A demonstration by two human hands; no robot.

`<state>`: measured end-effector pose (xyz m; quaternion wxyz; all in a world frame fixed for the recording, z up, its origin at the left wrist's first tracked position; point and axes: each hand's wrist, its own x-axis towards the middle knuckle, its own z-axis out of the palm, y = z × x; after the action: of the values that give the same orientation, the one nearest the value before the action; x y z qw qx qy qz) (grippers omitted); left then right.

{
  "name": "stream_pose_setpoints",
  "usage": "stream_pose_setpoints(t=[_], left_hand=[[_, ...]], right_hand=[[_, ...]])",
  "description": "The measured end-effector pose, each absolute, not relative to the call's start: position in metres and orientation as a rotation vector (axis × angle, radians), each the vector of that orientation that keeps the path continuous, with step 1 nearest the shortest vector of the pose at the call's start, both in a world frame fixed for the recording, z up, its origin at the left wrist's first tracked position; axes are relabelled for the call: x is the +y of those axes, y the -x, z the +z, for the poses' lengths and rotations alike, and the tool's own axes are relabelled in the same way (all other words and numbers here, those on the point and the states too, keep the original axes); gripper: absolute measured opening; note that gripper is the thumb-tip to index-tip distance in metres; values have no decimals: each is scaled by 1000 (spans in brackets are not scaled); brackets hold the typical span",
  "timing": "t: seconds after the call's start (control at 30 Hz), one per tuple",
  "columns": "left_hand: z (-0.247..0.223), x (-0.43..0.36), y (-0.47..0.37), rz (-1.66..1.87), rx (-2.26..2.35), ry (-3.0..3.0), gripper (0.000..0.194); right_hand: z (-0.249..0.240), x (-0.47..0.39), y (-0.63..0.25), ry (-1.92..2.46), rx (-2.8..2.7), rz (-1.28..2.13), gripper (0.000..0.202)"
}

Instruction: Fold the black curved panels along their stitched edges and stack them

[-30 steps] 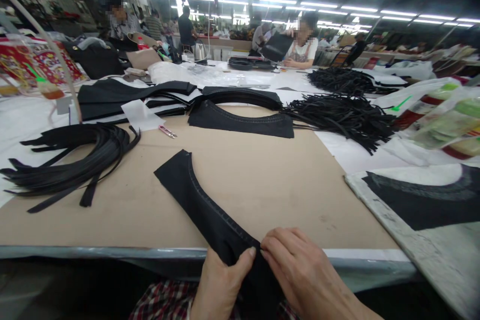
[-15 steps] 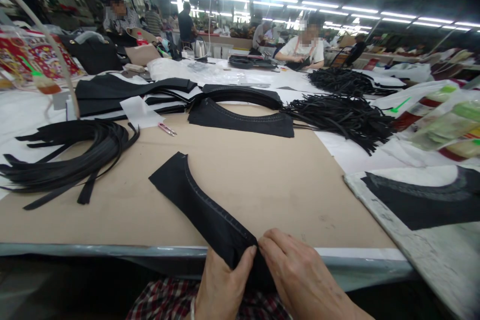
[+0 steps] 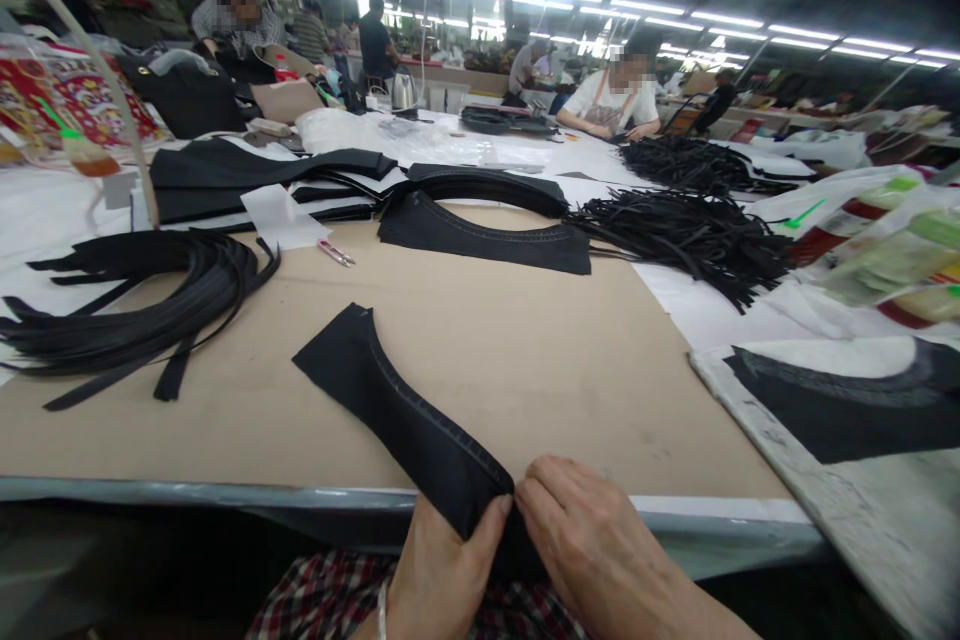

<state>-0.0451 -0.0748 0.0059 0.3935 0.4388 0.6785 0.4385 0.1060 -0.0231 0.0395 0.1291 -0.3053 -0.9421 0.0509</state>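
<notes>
A curved black fabric piece with a pale stitch-like line along its inner edge stretches from the table toward me. Near its lower end my left hand grips it, thumb on top and fingers hidden underneath. My right hand pinches the curved edge right beside the left thumb; its fingertips are closed on the fabric. Beyond the hands, another curved black piece lies flat, in front of a stack of similar pieces.
Pink-handled thread snips lie near a white paper. Black strips curl at left; a bundle of strips sits at right. A pale board holds another black piece. A co-worker sits across.
Both hands keep nearly the same place on the black fabric piece. The view has shifted slightly, and the co-worker across has moved their arms.
</notes>
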Motion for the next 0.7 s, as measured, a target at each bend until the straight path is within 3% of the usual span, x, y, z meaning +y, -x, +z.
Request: stream_pose_setpoints(t=[0.17, 0.7], left_hand=[[15, -70, 46, 1073, 1673, -1046, 36], [13, -66, 47, 1089, 1658, -969, 39]], right_hand=[[44, -23, -102, 826, -2684, 94, 22], [47, -20, -109, 978, -2508, 538, 17]])
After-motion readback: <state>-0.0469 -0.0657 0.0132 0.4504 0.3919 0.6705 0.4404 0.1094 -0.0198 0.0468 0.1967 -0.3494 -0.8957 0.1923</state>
